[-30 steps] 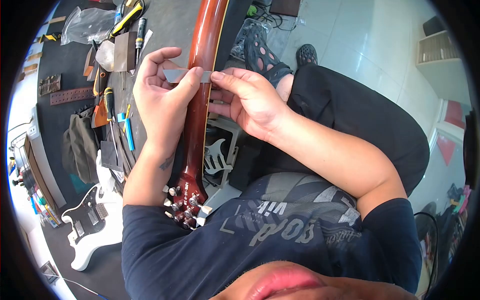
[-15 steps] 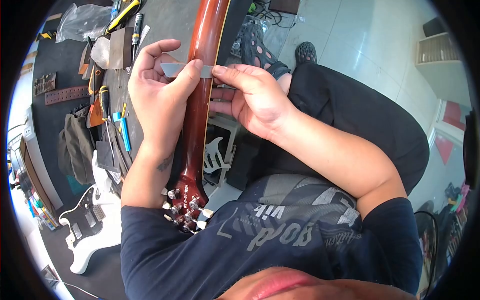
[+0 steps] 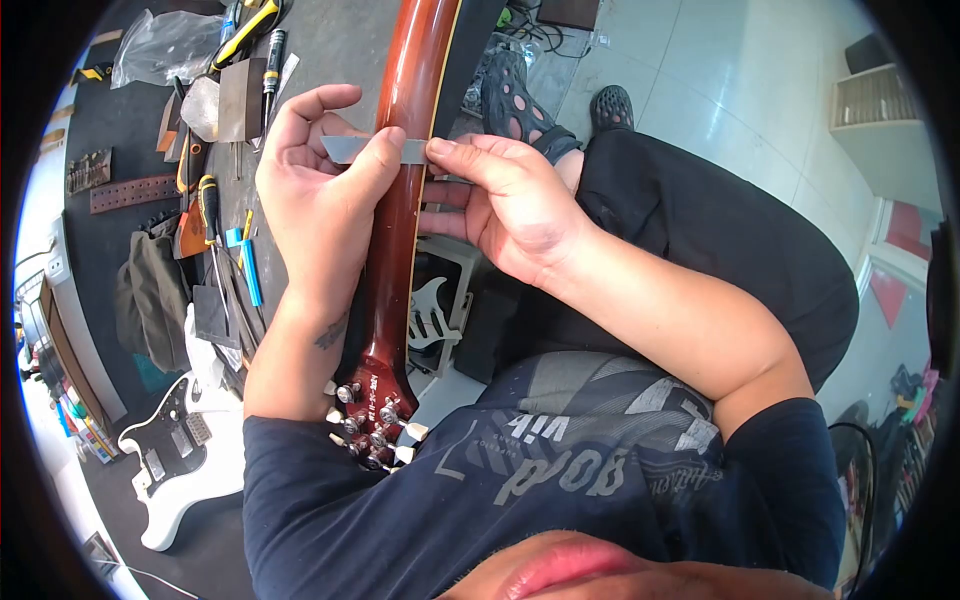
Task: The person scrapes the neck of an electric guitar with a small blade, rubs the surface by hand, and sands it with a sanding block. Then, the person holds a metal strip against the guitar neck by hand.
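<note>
A thin grey strip [image 3: 343, 149] lies crosswise over the back of a glossy red-brown guitar neck [image 3: 412, 80]. My left hand [image 3: 318, 190] is at the neck's left side, its thumb pressing the strip and its index finger curled above. On the other side, my right hand [image 3: 510, 195] pinches the strip's right end between thumb and index finger. Its other fingers reach toward the neck's edge and are partly hidden. Below, near my shirt, is the headstock [image 3: 385, 395] with metal tuners and pale pegs.
On the dark workbench [image 3: 330, 50] at left lie a screwdriver [image 3: 273, 62], a plastic bag [image 3: 165, 48], a blue tool [image 3: 250, 272], a dark cloth [image 3: 150, 300] and a white guitar body [image 3: 200, 490]. A white guitar-shaped piece [image 3: 430, 315] is below the neck. A shelf [image 3: 880, 97] stands upper right.
Over the last second the bench items have shifted slightly left in the view. The strip and both hands dipped upward in the view, then came back down a little. Both hands keep their hold.
</note>
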